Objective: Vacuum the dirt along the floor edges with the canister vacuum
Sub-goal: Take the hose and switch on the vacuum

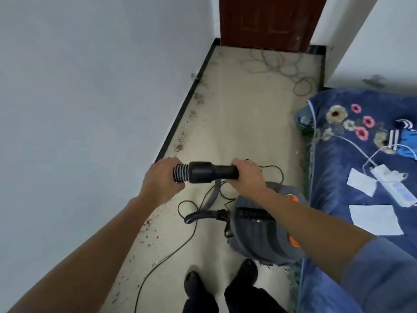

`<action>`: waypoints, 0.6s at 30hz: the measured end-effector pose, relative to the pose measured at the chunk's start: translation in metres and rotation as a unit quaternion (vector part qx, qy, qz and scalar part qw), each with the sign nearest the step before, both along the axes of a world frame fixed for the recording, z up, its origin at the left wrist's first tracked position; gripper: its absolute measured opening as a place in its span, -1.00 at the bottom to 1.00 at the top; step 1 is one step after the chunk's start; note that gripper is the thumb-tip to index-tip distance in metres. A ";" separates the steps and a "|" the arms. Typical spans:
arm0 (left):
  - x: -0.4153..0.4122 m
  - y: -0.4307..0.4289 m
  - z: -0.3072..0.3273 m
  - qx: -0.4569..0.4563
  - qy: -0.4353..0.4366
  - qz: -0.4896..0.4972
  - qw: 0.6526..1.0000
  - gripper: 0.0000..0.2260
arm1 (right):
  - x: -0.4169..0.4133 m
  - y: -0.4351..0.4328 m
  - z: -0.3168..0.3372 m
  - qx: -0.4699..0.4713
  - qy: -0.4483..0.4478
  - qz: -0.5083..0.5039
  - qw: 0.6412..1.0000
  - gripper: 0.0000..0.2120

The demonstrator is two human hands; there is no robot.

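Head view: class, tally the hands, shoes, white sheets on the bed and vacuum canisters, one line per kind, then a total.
Hands, left hand and right hand: 2
Shoes: 2
White sheets: 2
Canister: 1
Total: 7

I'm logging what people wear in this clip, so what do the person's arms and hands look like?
The left hand and right hand wear no gloves, and no ring or watch shows. Both forearms are uncovered. A blue-grey sleeve covers the right upper arm at the lower right of the view. No sleeve shows on the left arm.
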State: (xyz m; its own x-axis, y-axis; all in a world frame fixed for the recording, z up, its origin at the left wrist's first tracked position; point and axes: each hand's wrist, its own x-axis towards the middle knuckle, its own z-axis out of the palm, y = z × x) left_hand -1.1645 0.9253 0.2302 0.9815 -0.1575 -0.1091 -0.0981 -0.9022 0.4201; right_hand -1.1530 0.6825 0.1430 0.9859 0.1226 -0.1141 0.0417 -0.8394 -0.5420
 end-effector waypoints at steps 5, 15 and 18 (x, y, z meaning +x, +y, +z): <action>-0.007 0.047 0.016 -0.035 -0.065 0.093 0.993 -0.70 | 0.019 0.049 0.033 0.025 -0.048 0.045 0.998 -0.83; -0.044 0.139 -0.007 0.007 0.006 0.280 0.960 -0.82 | 0.060 0.131 0.050 0.051 0.053 -0.042 0.996 -0.41; -0.059 0.188 -0.013 0.039 0.014 0.336 0.941 -0.83 | 0.066 0.146 0.048 0.037 0.126 -0.036 0.991 -0.45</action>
